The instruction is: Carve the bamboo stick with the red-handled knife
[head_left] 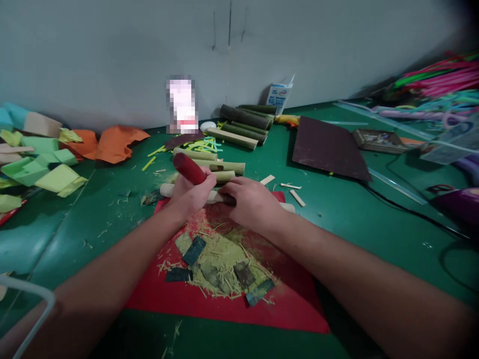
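Observation:
My left hand (193, 195) is closed round the thick red handle (187, 167) of a tool whose working end is hidden by my hands. Beside it, my right hand (252, 199) has its fingers bent and pressed over a small dark piece (229, 199), mostly covered, perhaps bamboo. Beneath both hands a pale rod (167, 190) lies crosswise at the far edge of a red mat (299, 304). Nearer to me on that mat is a heap of bamboo shavings (220, 249) with several dark green bark pieces (194, 250).
Cut bamboo tubes (247, 130) lie behind my hands, near a blurred-out upright object (182, 104) and a carton (279, 97). Folded paper (41, 164) is at left. A dark board (325, 149), a small tray (377, 139) and a black cord (411, 212) lie on the green table at right.

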Demonstrator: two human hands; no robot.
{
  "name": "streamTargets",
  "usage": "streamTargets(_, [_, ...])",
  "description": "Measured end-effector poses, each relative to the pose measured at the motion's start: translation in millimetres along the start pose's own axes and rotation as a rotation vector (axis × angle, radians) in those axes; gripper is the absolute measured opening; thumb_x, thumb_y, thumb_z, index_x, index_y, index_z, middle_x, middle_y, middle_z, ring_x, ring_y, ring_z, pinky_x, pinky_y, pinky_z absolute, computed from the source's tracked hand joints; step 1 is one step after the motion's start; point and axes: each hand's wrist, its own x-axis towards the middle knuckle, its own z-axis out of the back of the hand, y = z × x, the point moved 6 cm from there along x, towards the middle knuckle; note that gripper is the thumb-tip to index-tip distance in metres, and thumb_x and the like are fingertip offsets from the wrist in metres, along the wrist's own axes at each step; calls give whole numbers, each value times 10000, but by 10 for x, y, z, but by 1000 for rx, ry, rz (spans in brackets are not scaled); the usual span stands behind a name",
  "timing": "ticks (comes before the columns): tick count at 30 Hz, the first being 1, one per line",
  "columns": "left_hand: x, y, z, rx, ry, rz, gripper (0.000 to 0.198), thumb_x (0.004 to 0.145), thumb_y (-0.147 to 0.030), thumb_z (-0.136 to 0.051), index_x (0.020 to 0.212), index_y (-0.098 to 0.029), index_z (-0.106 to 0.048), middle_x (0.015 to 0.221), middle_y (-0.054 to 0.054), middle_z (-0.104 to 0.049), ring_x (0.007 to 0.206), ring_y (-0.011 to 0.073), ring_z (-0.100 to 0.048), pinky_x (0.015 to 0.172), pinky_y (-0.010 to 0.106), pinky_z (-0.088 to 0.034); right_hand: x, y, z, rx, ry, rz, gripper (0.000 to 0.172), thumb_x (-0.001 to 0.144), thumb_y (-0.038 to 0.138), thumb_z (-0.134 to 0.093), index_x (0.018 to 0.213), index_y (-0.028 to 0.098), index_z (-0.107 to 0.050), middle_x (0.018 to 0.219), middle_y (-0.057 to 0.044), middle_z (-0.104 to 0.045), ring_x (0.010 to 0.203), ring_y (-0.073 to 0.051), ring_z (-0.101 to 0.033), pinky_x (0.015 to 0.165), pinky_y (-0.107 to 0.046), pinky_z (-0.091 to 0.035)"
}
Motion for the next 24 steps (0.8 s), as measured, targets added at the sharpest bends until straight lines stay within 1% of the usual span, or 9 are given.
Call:
streamTargets(3, [-5, 29, 6, -57, -26, 64, 242, 677, -240, -566, 476, -206, -436, 490, -19, -391, 510, 124, -365, 480, 288, -273, 5, 8, 4, 4, 29, -1, 168, 780, 187, -634, 918, 171, -728, 917, -68, -718, 844, -201, -628, 707, -300, -411])
streamTargets(7, [41, 37, 30, -101, -109, 56, 207, 700, -238, -558, 518, -209, -464, 510, -21, -399, 519, 124, -383, 485, 282, -292, -1, 6, 16, -9, -42, -12, 137, 817, 258, -626, 876, 174, -716, 910, -69, -714, 843, -203, -625, 702, -308, -407])
streamTargets(10, [58, 34, 26, -106, -122, 41, 208, 711, -223, -580, 541, -209, -463, 523, -26, -400, 525, 122, -379, 503, 287, -307, -7, 0, 3, -13, -66, -5, 144, 831, 286, -630, 881, 180, -712, 920, -63, -718, 849, -198, -622, 708, -305, -403])
streamTargets(12, [49, 23, 22, -90, -111, 27, 215, 725, -218, -590, 548, -209, -468, 530, -28, -403, 532, 124, -377, 514, 291, -308, -8, -1, -4, -16, -64, -2, 148, 825, 290, -636, 884, 180, -714, 915, -64, -719, 845, -198, -622, 708, -305, -402])
streamTargets(16, [31, 8, 4, -33, -46, -26, 248, 789, -251, -573, 564, -208, -477, 552, -26, -410, 554, 133, -381, 531, 296, -300, -10, 12, 1, -21, -55, -4, 153, 814, 273, -622, 878, 172, -717, 910, -71, -719, 835, -199, -622, 706, -311, -404])
streamTargets(20, [39, 17, 6, 32, -20, -64, 248, 804, -261, -575, 579, -205, -486, 583, -21, -441, 592, 141, -404, 561, 302, -309, -11, 21, 10, -16, -48, 1, 170, 813, 272, -612, 887, 164, -721, 922, -78, -718, 852, -207, -623, 713, -314, -411])
streamTargets(24, [44, -4, -11, 31, 11, -70, 252, 797, -270, -576, 572, -207, -481, 574, -19, -437, 583, 144, -387, 555, 304, -297, -5, 9, -3, -13, -9, 12, 192, 788, 186, -601, 925, 169, -735, 952, -80, -721, 887, -207, -621, 740, -307, -422])
